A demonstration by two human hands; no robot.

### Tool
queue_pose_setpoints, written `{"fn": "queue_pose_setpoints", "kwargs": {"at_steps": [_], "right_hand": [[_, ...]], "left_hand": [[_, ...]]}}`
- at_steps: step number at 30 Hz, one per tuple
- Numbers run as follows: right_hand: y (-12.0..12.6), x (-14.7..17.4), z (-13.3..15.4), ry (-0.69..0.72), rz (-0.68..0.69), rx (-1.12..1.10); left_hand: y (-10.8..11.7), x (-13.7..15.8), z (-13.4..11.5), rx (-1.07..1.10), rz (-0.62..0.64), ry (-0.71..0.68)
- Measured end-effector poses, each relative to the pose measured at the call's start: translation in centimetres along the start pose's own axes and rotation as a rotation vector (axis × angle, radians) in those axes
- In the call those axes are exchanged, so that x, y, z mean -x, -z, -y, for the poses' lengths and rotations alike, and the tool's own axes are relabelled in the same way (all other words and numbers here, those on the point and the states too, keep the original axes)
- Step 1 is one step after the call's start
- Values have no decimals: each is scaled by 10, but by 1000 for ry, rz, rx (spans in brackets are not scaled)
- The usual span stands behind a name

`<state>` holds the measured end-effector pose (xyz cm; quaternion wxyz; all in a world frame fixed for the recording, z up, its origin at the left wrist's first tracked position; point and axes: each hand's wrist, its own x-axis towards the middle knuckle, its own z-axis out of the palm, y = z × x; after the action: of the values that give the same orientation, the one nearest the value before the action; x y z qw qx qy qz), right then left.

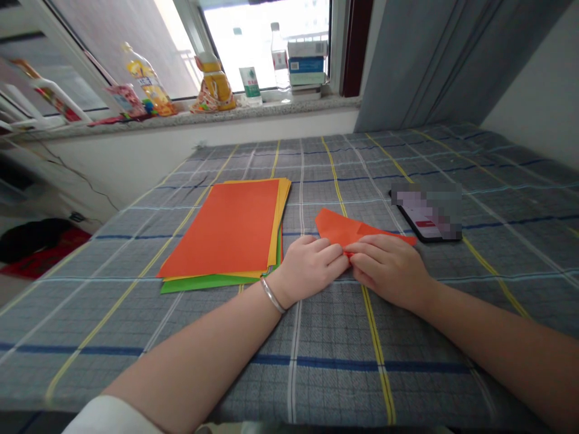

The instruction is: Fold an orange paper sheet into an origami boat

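A folded piece of orange paper [341, 228] lies on the plaid cloth, its near edge under my fingers. My left hand [312, 268], with a silver bangle at the wrist, is closed on the paper's near left side. From the right, my right hand [391, 268] pinches the near edge, the fingertips of both hands almost meeting. The paper's two pointed ends stick out beyond the hands, to the upper left and to the right. My fingers hide its near part. Left of my hands rests a stack of coloured paper [226, 226], orange on top, with yellow and green sheets showing below.
A phone [425, 214] with a partly blurred screen lies at the right, beyond my right hand. The plaid cloth [181, 361] covers the whole surface. Along the windowsill [181, 123] stand bottles [280, 60], a tube [250, 84] and stacked boxes [307, 63].
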<state>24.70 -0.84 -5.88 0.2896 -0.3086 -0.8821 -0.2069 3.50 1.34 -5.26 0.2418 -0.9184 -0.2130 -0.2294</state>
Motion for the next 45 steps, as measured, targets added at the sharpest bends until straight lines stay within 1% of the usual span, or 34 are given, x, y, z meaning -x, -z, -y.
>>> {"fn": "queue_pose_setpoints", "kwargs": {"at_steps": [8, 11, 15, 19, 28, 35, 43, 45], "right_hand": [[1, -4, 2, 12, 13, -12], [1, -5, 0, -5, 18, -17], [0, -5, -5, -62, 31, 9], [-1, -3, -10, -99, 33, 13], [2, -1, -26, -189, 6, 102], [8, 0, -33, -291, 57, 124], [6, 2, -36, -330, 48, 134], [6, 3, -38, -358, 38, 136]], "left_hand": [[5, -4, -2, -6, 7, -43], [3, -3, -1, -4, 23, -12], [-2, 1, 3, 17, 51, 48], [-1, 2, 8, 23, 53, 64], [3, 6, 19, -9, -15, 135], [10, 10, 30, -52, -70, 187], [8, 11, 32, 6, -79, 231], [8, 12, 34, 8, -91, 249]]}}
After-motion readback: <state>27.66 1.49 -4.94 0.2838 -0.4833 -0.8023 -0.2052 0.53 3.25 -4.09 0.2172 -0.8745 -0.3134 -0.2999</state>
